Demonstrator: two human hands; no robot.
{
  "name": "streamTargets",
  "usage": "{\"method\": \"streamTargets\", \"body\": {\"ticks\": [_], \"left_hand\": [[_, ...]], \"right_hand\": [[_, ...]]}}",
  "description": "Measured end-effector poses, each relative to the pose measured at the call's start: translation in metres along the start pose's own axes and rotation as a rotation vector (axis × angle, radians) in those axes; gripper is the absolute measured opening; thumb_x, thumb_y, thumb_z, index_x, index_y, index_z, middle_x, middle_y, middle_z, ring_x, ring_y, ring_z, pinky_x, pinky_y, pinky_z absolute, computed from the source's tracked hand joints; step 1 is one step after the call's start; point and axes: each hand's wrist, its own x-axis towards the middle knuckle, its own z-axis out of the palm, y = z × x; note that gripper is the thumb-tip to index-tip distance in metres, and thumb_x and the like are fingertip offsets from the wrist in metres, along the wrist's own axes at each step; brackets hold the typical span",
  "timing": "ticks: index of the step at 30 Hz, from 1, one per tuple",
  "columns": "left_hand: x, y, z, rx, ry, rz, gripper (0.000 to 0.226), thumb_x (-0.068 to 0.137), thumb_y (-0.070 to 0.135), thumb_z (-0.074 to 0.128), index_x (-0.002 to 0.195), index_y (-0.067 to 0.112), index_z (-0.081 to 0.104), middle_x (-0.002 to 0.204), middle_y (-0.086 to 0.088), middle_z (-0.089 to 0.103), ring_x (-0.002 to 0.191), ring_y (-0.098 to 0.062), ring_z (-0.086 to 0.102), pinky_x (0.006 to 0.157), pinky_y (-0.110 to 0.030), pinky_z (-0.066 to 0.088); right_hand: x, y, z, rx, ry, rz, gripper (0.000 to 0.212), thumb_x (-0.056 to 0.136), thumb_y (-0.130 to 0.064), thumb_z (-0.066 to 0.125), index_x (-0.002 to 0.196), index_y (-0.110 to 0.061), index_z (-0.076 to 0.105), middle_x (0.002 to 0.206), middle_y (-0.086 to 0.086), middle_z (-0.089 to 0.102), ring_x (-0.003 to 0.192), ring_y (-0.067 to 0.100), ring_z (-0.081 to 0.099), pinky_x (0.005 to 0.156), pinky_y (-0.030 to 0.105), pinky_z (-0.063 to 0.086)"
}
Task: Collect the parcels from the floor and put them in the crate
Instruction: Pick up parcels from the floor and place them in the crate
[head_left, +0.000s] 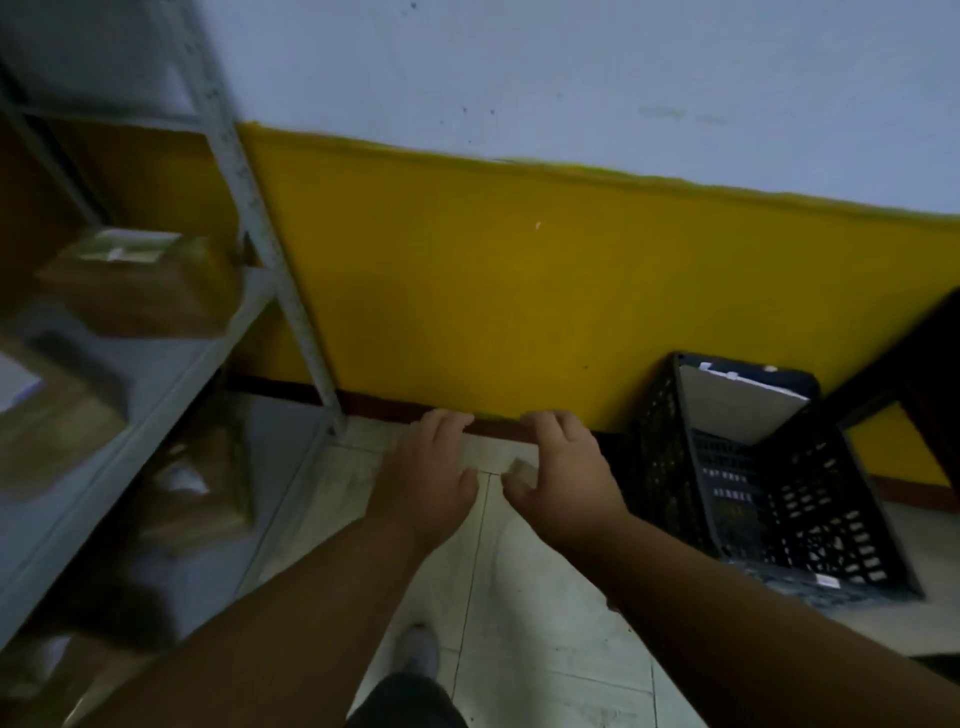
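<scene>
Black lattice plastic makes up the crate (810, 499), which stands on the pale tiled floor (519, 597) at the right, against the foot of the wall (519, 291) with its yellow lower band and pale upper part. Inside it, leaning on the far side, sits a flat light-coloured parcel (732, 410) with a white label near its top edge.

Both arms reach forward over the floor tiles. The left hand (428, 480) is spread with fingers relaxed and holds nothing. The right hand (563, 478) lies just beside it, fingers likewise loose and extended; a small pale shape shows by its thumb, possibly a scrap or a floor mark, but the blur makes it impossible to tell. Neither hand touches the crate, which is near the right hand.

At the left stands a grey metal shelving unit (249, 218). A brown cardboard box (140, 280) with a label sits on one shelf, another box (57, 415) sits nearer the camera, and a further carton (202, 483) shows on the level below, all blurred. A grey shoe (418, 652) shows on the tiles at the bottom.
</scene>
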Motion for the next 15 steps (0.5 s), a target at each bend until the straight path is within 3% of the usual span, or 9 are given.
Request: {"method": "streamTargets", "body": {"ticks": [3, 8, 10, 12, 13, 15], "left_hand": [[0.065, -0.018, 0.003, 0.021, -0.049, 0.026, 0.053, 0.089, 0.027, 0.060, 0.139, 0.020, 0.044, 0.137, -0.002, 0.046, 0.123, -0.023, 0.046, 0.099, -0.042, 0.042], [0.135, -0.055, 0.060, 0.017, -0.117, -0.075, 0.049, 0.088, 0.028, 0.062, 0.134, 0.016, 0.049, 0.130, -0.005, 0.051, 0.115, -0.027, 0.051, 0.093, -0.041, 0.044], [0.158, -0.074, 0.104, 0.028, -0.158, -0.121, 0.050, 0.088, 0.031, 0.060, 0.136, 0.019, 0.047, 0.133, -0.003, 0.050, 0.120, -0.025, 0.048, 0.096, -0.041, 0.042], [0.185, -0.088, 0.155, 0.009, -0.168, -0.122, 0.055, 0.088, 0.031, 0.061, 0.139, 0.021, 0.044, 0.138, -0.002, 0.048, 0.125, -0.022, 0.046, 0.100, -0.038, 0.038], [0.197, -0.094, 0.185, -0.003, -0.177, -0.129, 0.057, 0.088, 0.031, 0.061, 0.141, 0.022, 0.042, 0.140, -0.001, 0.046, 0.127, -0.021, 0.044, 0.103, -0.036, 0.036], [0.216, -0.111, 0.247, -0.023, -0.226, -0.143, 0.057, 0.091, 0.032, 0.059, 0.143, 0.025, 0.037, 0.144, 0.002, 0.040, 0.132, -0.018, 0.038, 0.106, -0.032, 0.029]], "right_hand": [[0.052, 0.003, 0.001, -0.005, 0.011, 0.064, 0.063, 0.087, -0.039, 0.068, 0.142, -0.024, 0.041, 0.142, 0.001, 0.041, 0.127, 0.020, 0.042, 0.101, 0.035, 0.044], [0.140, 0.045, 0.037, 0.047, -0.005, 0.141, 0.054, 0.088, -0.033, 0.067, 0.138, -0.024, 0.047, 0.137, -0.001, 0.045, 0.121, 0.016, 0.044, 0.096, 0.027, 0.041], [0.180, 0.068, 0.083, 0.083, -0.029, 0.164, 0.052, 0.087, -0.031, 0.068, 0.136, -0.026, 0.049, 0.136, -0.002, 0.045, 0.121, 0.015, 0.044, 0.097, 0.028, 0.041], [0.218, 0.095, 0.139, 0.124, -0.016, 0.214, 0.050, 0.086, -0.028, 0.068, 0.132, -0.033, 0.049, 0.140, -0.003, 0.043, 0.124, 0.016, 0.045, 0.100, 0.041, 0.045], [0.236, 0.112, 0.169, 0.135, -0.004, 0.245, 0.050, 0.086, -0.025, 0.067, 0.131, -0.036, 0.047, 0.145, -0.003, 0.038, 0.127, 0.016, 0.044, 0.100, 0.047, 0.046], [0.265, 0.148, 0.228, 0.144, -0.029, 0.306, 0.055, 0.089, -0.016, 0.064, 0.138, -0.034, 0.046, 0.158, 0.002, 0.022, 0.138, 0.019, 0.035, 0.106, 0.046, 0.043]]}}
